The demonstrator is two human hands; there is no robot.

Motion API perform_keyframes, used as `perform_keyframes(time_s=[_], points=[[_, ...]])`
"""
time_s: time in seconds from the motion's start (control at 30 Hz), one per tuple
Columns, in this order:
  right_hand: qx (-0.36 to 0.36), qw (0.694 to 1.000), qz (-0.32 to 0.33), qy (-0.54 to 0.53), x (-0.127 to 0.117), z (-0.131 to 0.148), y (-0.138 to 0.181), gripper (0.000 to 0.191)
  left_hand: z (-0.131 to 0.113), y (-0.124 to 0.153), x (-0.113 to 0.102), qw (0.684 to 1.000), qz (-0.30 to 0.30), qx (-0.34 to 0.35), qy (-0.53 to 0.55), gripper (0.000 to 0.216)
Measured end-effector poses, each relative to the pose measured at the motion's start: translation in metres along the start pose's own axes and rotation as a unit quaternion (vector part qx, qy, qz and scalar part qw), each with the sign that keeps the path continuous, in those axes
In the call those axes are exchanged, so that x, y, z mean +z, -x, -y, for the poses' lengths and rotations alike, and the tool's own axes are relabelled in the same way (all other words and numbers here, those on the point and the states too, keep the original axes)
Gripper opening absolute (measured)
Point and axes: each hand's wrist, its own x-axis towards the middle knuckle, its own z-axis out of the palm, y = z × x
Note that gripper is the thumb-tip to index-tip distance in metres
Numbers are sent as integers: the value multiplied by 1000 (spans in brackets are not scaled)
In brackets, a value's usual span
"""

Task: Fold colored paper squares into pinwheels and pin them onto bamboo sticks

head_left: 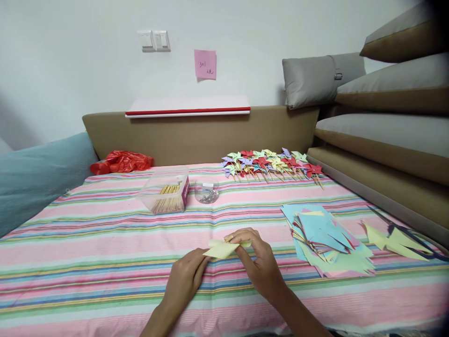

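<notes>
A pale yellow piece of paper (221,249), partly folded, is held between both hands above the striped cloth. My left hand (187,271) pinches its left corner between thumb and fingers. On the other side, my right hand (257,262) grips the paper, its thumb below and its fingers bent over the top. The fingers hide part of the folds. Beyond the hands stand a clear plastic box (149,189) with wooden sticks (168,200) inside and a small round clear container (206,193) of tiny metallic pieces.
To the right lies a stack of cut coloured paper (324,234). Beside it are a cut yellow sheet (394,241) and dark-handled scissors (417,234). Many finished paper pinwheels (261,161) lie at the back. A red plastic bag (126,161) sits back left; grey-brown cushions (389,135) rise at right.
</notes>
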Motion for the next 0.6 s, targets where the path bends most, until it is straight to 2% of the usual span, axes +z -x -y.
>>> perform_keyframes(time_s=[0.6], points=[[22,999,11,-23,1,1,1,19,-2,1,1,1000,15,6,-14,25]])
